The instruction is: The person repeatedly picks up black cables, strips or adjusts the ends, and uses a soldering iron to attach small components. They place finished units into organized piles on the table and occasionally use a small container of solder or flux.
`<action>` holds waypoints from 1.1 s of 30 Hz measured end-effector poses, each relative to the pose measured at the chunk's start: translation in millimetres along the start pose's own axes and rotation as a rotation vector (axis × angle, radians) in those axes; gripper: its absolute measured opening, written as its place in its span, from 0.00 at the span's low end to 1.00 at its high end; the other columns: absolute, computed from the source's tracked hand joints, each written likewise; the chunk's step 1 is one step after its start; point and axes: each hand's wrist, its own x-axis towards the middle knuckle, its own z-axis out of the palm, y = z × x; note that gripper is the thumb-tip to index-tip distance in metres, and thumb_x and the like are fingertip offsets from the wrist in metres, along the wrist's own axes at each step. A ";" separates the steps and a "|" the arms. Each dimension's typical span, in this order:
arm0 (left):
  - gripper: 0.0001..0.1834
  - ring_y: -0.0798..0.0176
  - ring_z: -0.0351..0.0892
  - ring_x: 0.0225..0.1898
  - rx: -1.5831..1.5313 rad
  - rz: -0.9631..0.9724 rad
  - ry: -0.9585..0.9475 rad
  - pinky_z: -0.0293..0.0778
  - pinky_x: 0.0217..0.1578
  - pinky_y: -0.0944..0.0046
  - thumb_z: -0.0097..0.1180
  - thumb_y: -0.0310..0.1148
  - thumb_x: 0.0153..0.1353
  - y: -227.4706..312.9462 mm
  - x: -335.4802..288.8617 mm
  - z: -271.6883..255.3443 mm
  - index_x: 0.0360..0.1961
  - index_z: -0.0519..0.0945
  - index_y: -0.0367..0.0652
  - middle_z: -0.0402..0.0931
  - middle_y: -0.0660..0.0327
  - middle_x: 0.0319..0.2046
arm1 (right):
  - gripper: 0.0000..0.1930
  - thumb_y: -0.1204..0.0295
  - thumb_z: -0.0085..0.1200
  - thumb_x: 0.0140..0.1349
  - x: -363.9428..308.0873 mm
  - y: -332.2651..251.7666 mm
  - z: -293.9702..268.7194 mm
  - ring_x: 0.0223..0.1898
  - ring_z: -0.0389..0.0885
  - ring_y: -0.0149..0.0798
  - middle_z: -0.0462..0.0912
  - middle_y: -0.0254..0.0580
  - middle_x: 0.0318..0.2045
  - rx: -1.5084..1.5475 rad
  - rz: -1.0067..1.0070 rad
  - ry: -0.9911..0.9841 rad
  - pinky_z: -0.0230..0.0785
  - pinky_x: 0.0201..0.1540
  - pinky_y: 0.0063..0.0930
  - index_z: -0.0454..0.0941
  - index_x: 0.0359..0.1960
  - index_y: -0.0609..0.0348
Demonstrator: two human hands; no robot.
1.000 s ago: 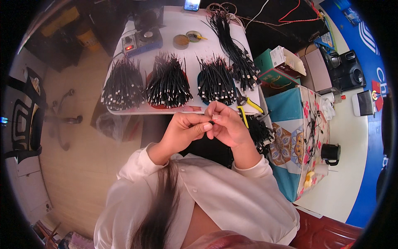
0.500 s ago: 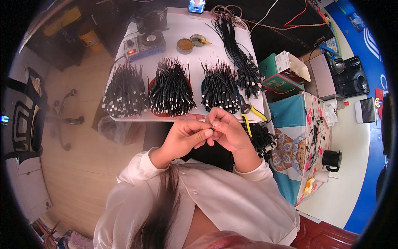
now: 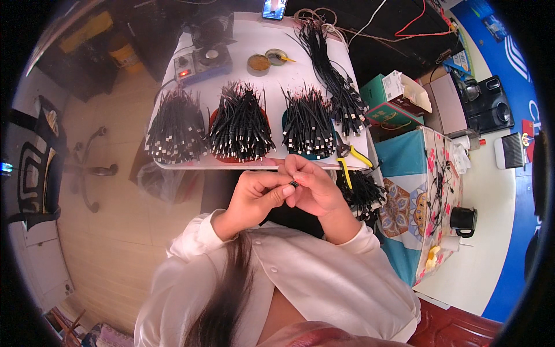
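Note:
Just in front of the table's near edge, my left hand [image 3: 257, 195] and my right hand [image 3: 315, 186] meet with their fingertips pinched together. Between them shows a small black ribbed piece [image 3: 295, 184] that looks like a cable end; the rest is hidden by my fingers. Beyond my hands lie fanned bundles of short black cables with pale metal plugs toward me and thin reddish wire ends away: a left bundle [image 3: 176, 130], a middle bundle [image 3: 240, 124] on a red tray and a right bundle [image 3: 309, 124]. Yellow-handled pliers [image 3: 359, 156] rest beside my right hand.
A longer cable bunch [image 3: 324, 61] stretches along the table's right side. Farther back stand a control box with a lit red switch [image 3: 185, 73], a round tin [image 3: 258, 65] and a phone [image 3: 274, 8]. More cables [image 3: 363, 194] hang below the pliers. At right is a green box [image 3: 381, 98].
Both hands have shifted slightly nearer to me, still pinched together. The fingers have turned a little, and the black ribbed piece shows more clearly between them.

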 end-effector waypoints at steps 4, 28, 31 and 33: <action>0.07 0.78 0.66 0.20 0.166 0.124 0.135 0.62 0.19 0.75 0.53 0.24 0.64 -5.8 -4.7 6.1 0.36 0.81 0.30 0.78 0.63 0.23 | 0.07 0.71 0.53 0.64 6.3 18.4 5.2 0.24 0.74 0.29 0.73 0.31 0.28 0.003 -0.158 0.073 0.67 0.27 0.20 0.66 0.34 0.54; 0.07 0.80 0.61 0.16 -0.084 -0.213 0.081 0.52 0.14 0.77 0.56 0.28 0.62 12.3 -25.9 -7.9 0.33 0.82 0.34 0.75 0.66 0.19 | 0.16 0.72 0.54 0.64 -7.5 8.9 38.4 0.17 0.66 0.21 0.70 0.30 0.14 -1.424 -0.614 0.248 0.57 0.19 0.18 0.67 0.19 0.62; 0.07 0.79 0.61 0.16 -0.160 -0.259 0.032 0.52 0.16 0.77 0.56 0.27 0.61 13.9 -23.8 -11.5 0.32 0.82 0.33 0.75 0.63 0.18 | 0.13 0.70 0.47 0.68 -11.9 5.2 31.8 0.20 0.66 0.24 0.68 0.32 0.16 -1.154 -0.623 0.413 0.58 0.23 0.17 0.69 0.23 0.60; 0.07 0.78 0.61 0.15 -0.215 -0.286 0.063 0.51 0.15 0.77 0.56 0.26 0.61 16.6 -25.2 -16.0 0.32 0.82 0.31 0.75 0.62 0.18 | 0.13 0.69 0.42 0.70 -15.9 -11.2 24.8 0.21 0.64 0.26 0.68 0.34 0.18 -0.968 -0.701 0.470 0.57 0.25 0.18 0.69 0.26 0.60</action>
